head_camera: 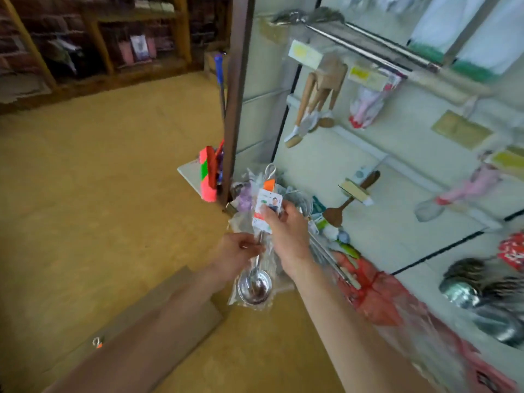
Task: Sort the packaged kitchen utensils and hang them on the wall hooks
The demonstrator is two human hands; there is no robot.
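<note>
Nearest us, our left hand (241, 248) pinches the shaft of the bagged ladle (254, 286), held above the floor, long axis up-frame, bowl toward us, loop away, our right hand (286, 231) gripping its label card (266, 200); loose pile (329, 228) waits, wooden utensils (314, 97) already hang, so partway, we judge.

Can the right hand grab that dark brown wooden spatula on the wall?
Likely yes once freed: the dark brown wooden spatula hangs beside the right hand, nothing between, but that hand grips the bagged steel ladle.
</note>
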